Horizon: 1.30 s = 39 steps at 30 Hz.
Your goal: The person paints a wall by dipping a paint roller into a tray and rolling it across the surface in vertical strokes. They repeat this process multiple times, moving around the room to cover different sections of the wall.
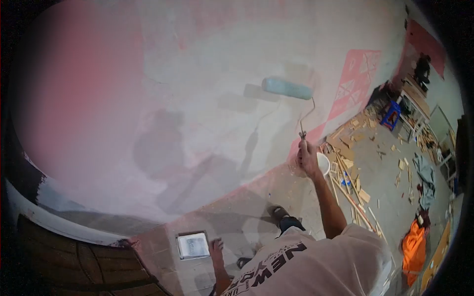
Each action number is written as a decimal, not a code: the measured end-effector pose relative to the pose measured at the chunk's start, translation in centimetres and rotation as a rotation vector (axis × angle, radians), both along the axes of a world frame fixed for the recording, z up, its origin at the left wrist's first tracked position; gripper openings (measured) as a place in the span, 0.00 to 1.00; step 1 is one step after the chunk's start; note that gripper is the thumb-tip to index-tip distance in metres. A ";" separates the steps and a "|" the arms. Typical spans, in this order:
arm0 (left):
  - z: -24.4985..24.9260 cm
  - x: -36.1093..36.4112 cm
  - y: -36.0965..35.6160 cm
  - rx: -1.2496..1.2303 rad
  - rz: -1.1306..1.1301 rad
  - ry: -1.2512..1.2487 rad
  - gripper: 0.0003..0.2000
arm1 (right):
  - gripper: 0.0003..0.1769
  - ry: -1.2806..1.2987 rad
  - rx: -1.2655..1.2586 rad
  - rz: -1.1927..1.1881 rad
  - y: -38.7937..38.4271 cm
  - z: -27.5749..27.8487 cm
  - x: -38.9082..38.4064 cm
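My right hand (308, 159) is wrapped round the handle of a paint roller (287, 88), arm stretched forward. The roller's pale blue-green sleeve is up by the wall (207, 108), where white paint lies over pink. Shadows of the roller and of my body fall on that wall. Low on the left, my left hand (216, 247) hangs with its fingers apart and nothing in them. Beside it on the floor is a paint tray (193, 245) holding white paint.
A white bucket (323, 164) stands by the wall's foot, near wood strips (353, 190) and scraps. Farther right are a blue stool (390, 115), grey cloth (424, 180) and an orange garment (414, 251). A brown panelled door (74, 261) is at lower left.
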State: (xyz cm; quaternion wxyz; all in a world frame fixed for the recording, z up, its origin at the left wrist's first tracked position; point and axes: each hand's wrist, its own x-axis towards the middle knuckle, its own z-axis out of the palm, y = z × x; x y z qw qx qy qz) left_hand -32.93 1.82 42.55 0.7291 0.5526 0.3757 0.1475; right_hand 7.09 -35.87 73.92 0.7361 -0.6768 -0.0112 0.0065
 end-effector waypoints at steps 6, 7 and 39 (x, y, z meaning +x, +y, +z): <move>18.4 35.5 -15.9 0.151 -0.533 -0.466 0.15 | 0.22 0.012 -0.065 0.111 -3.9 -7.9 11.1; 18.7 40.2 -19.0 0.166 -0.603 -0.387 0.22 | 0.22 0.072 -0.056 0.172 -4.5 -8.7 11.6; 42.3 66.8 -28.7 0.703 -0.402 -0.443 0.19 | 0.26 -0.562 -0.331 0.142 0.5 8.4 27.7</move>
